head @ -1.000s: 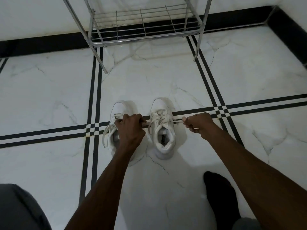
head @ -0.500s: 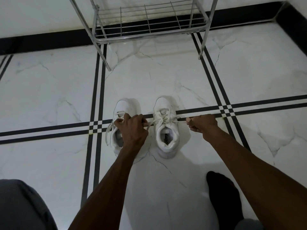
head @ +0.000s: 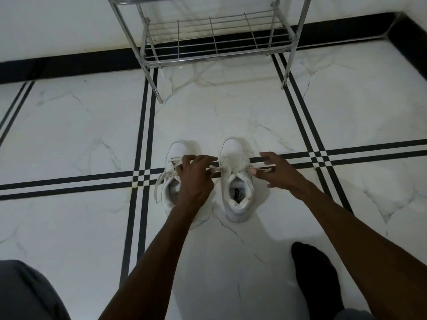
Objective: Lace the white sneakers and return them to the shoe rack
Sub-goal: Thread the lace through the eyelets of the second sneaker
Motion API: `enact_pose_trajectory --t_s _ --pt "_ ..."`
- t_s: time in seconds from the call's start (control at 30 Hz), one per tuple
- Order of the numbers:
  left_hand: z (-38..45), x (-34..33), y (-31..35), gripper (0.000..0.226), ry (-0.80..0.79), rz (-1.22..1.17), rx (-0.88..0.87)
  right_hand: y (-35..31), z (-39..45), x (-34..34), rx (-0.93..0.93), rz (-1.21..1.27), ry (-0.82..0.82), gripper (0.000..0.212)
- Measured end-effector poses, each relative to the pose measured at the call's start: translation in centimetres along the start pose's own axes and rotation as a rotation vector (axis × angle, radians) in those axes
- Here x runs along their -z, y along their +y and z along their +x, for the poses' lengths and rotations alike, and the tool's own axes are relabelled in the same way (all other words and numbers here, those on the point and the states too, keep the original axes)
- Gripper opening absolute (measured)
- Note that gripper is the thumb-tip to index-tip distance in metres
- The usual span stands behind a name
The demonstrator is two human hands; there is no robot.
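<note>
Two white sneakers stand side by side on the marble floor, toes pointing away from me. My left hand (head: 196, 175) hovers over the left sneaker (head: 176, 151) and covers most of it, its fingers curled on a white lace end (head: 213, 169) that runs across from the right sneaker (head: 235, 181). My right hand (head: 276, 173) is just right of that sneaker with its fingers spread. The other lace end (head: 263, 169) lies across its thumb and fingers, not pinched. The chrome shoe rack (head: 215, 48) stands beyond the sneakers against the wall, and its bottom wire shelf is bare.
The rack's front legs (head: 159, 98) reach the floor a little way past the sneakers. My black-socked foot (head: 314, 276) rests at the lower right. A grey trouser knee (head: 25, 294) fills the lower left corner. A black skirting (head: 69, 63) runs along the wall.
My right hand has gone from pinching the taut lace to spread fingers, and the lace has slackened. My left hand has loosened a little. The view has tilted up towards the rack.
</note>
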State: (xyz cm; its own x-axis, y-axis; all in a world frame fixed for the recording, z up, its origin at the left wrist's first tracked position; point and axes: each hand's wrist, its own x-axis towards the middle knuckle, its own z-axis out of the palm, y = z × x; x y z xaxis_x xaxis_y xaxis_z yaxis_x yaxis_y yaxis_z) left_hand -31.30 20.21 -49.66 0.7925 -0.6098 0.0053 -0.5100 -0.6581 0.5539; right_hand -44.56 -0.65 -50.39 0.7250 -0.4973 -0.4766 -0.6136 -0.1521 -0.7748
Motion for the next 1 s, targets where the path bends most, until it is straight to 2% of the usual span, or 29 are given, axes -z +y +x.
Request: enact_pose_trajectory --t_s 0.1,0.2,0.33,0.47,0.57,0.7,0.77,0.83,0.9,1.0 --pt "0.4 -1.6 -0.2 0.04 -0.105 0.021 -0.056 -0.4 0.7 -0.5 0.256 -0.2 0.043 0.045" --pt "0.3 -3.1 -0.6 0.024 -0.109 0.109 -0.09 -0.3 1.1 -1.4 0.372 -0.343 0.069 0.018" --pt "-0.1 -2.9 0.1 0.023 -0.028 0.172 -0.073 0.0 1.0 -2.2 0.493 -0.451 0.176 0.014" --pt "-0.1 -2.5 0.0 0.033 0.004 0.273 -0.134 0.6 1.0 -2.7 0.666 -0.935 0.339 0.014" --pt "-0.3 -2.8 -0.3 0.04 0.006 0.298 -0.191 1.6 1.1 -2.6 0.694 -1.007 0.372 0.02" --pt "-0.2 -3.0 -0.8 0.031 -0.028 0.223 -0.147 1.3 0.7 -3.7 0.627 -0.962 0.405 0.01" --pt "0.0 -3.0 -0.8 0.023 -0.044 0.197 -0.126 0.9 0.5 -4.1 0.488 -0.91 0.368 0.015" --pt "0.2 -2.9 -0.8 0.029 -0.013 0.09 -0.132 0.6 0.5 -3.7 0.381 -0.734 0.288 0.024" --pt "0.5 -2.6 -0.8 0.021 0.002 0.016 -0.152 -0.1 0.1 -3.0 0.283 -0.487 0.154 0.028" --pt "0.7 -0.8 -1.3 0.025 0.127 -0.063 -0.069 -1.6 -1.2 -1.9 -0.142 0.023 -0.266 0.057"
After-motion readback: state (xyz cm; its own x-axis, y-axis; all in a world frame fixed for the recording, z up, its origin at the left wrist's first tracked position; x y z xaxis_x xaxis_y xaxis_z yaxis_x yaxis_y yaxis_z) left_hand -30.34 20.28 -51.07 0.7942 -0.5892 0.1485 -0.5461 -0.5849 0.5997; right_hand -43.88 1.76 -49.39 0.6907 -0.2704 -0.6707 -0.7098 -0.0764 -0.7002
